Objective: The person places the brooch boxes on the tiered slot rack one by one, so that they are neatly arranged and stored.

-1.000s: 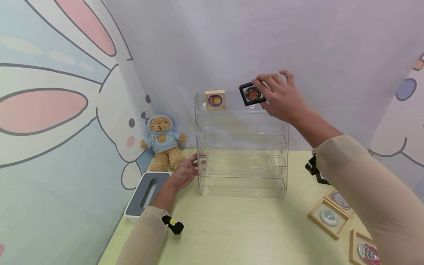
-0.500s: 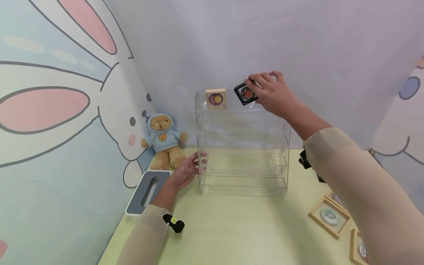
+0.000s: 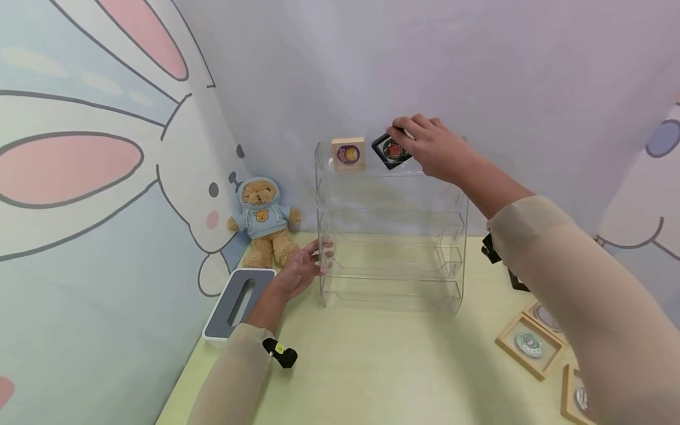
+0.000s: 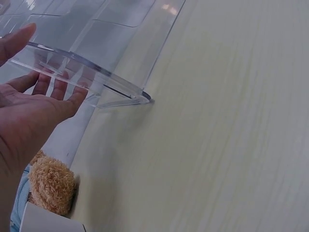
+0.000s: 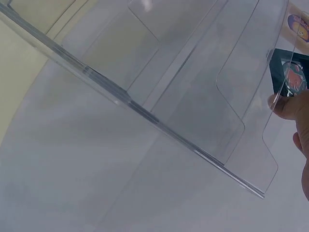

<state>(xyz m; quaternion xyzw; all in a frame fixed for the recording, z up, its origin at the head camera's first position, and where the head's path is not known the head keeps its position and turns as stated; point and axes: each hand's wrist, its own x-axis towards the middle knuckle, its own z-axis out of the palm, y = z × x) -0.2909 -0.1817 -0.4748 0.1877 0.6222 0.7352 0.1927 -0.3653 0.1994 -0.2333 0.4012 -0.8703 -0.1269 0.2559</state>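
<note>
A clear acrylic tiered rack [image 3: 392, 274] stands on the table. My left hand [image 3: 297, 273] is at its left side panel, with loosely extended fingers against the clear plastic; the thumb stands apart from them in the left wrist view. Above the top tier, my right hand [image 3: 432, 147] pinches a small black-framed display case [image 3: 392, 149] with a round red-and-dark badge inside. The case is tilted, and its right part is hidden by my fingers. Just left of it, a light wooden frame [image 3: 348, 154] with a purple-and-yellow badge stands upright on the top tier.
Several wooden badge frames [image 3: 530, 345] lie on the table at the right, partly hidden by my right sleeve. A teddy bear [image 3: 264, 218] in a blue hoodie sits behind the left hand. Near it is a grey-topped white box [image 3: 240, 304] with a slot.
My right hand has brought the black-framed case a little left, closer to the wooden frame and down toward the top tier. The left hand stays at the rack's side.
</note>
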